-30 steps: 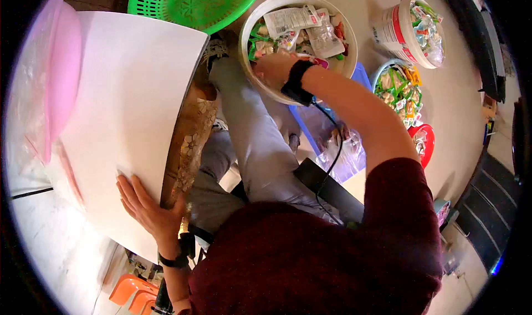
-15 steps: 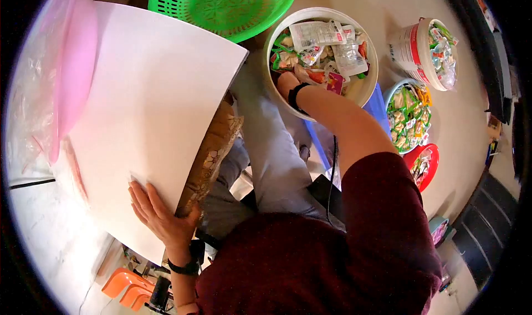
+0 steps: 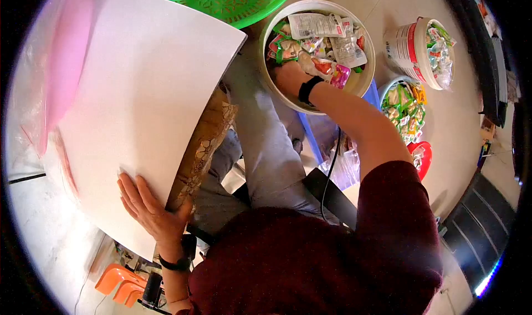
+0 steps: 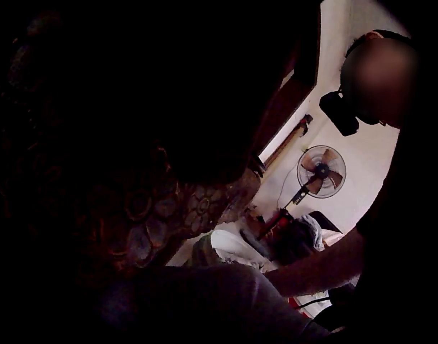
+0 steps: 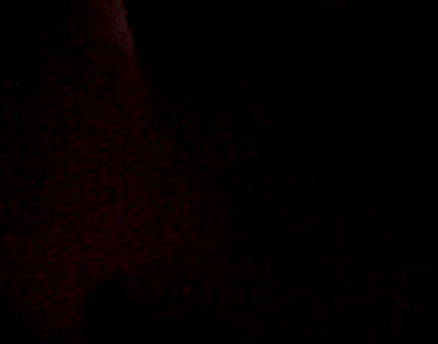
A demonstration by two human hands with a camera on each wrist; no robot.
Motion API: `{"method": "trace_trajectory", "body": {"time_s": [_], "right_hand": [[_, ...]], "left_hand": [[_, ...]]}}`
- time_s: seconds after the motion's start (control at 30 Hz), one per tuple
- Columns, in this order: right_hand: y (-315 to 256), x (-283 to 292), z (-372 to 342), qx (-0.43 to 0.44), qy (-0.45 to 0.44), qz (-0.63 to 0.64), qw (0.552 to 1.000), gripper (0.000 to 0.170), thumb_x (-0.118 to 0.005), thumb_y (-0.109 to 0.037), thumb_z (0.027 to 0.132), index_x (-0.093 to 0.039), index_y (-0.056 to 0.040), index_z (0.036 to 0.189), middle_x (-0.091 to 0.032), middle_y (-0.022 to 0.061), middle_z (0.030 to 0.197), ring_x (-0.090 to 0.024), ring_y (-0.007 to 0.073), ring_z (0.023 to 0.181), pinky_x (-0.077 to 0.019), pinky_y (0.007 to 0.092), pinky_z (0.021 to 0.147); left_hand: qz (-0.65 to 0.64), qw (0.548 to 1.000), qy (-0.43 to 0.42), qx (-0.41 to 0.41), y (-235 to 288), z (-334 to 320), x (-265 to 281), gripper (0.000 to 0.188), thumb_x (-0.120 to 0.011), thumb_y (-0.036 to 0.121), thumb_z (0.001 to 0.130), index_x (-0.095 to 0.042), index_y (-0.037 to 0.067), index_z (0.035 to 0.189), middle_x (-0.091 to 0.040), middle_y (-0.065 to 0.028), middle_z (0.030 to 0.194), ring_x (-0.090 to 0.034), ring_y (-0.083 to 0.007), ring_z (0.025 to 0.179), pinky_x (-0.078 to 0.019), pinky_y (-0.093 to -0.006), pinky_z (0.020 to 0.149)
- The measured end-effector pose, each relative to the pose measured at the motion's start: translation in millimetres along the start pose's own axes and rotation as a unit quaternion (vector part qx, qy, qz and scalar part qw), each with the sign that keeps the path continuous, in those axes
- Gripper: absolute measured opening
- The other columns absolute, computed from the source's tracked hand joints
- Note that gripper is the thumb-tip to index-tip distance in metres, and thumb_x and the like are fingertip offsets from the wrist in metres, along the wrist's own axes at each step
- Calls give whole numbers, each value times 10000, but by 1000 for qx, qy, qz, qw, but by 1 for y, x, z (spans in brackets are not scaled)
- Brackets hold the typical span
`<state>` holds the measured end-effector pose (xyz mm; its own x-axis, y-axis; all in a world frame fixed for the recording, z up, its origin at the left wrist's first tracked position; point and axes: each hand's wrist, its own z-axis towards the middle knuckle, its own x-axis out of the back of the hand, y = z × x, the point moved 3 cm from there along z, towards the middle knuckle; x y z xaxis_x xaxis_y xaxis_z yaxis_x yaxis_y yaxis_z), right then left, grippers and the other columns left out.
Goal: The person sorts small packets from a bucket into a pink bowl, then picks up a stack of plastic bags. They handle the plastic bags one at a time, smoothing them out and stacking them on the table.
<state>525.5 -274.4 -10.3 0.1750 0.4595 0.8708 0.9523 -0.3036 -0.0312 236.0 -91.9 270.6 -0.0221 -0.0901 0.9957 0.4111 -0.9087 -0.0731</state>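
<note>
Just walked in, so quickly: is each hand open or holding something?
Left hand: open, resting on the white tabletop.
Right hand: in the white bucket, among packets; fingers hidden, cannot tell.

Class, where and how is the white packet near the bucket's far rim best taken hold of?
Probably pinch the long edge facing the right hand, from above: the white packet lies fairly flat on other packets, with the bucket's wall likely hindering a sideways approach. In the head view, a second white packet crowds its right end, so that end looks worse.
</note>
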Motion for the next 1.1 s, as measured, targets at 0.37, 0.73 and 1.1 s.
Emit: {"method": "trace_trajectory", "body": {"time_s": [0.37, 0.73, 1.1], "right_hand": [[33, 36, -61, 46, 138, 84, 986, 81, -570, -107, 710, -624, -142, 759, -570, 39, 857, -594, 244, 790, -487, 356, 655], [71, 73, -109, 47, 308, 227, 923, 243, -585, 14, 657, -630, -73, 879, -601, 83, 979, -544, 292, 968, -443, 387, 861], [156, 47, -166, -51, 230, 47, 971, 216, -617, 2, 701, -647, -73, 901, -644, 90, 993, -532, 246, 1090, -384, 338, 988]], "left_hand": [[3, 1000, 3, 12, 0, 1, 0, 960, -744, 335, 550, -323, 30, 1357, -268, -233, 1436, -279, -399, 1317, -223, -535, 1056], [-8, 1000, -4, 13, 1, 0, 1, 1026, -771, 285, 531, -272, 63, 1399, -248, -201, 1456, -247, -377, 1337, -201, -505, 1085], [-6, 1000, 5, 10, 5, 1, -1, 990, -753, 236, 539, -280, 49, 1388, -254, -211, 1450, -255, -382, 1331, -214, -507, 1077]]}}
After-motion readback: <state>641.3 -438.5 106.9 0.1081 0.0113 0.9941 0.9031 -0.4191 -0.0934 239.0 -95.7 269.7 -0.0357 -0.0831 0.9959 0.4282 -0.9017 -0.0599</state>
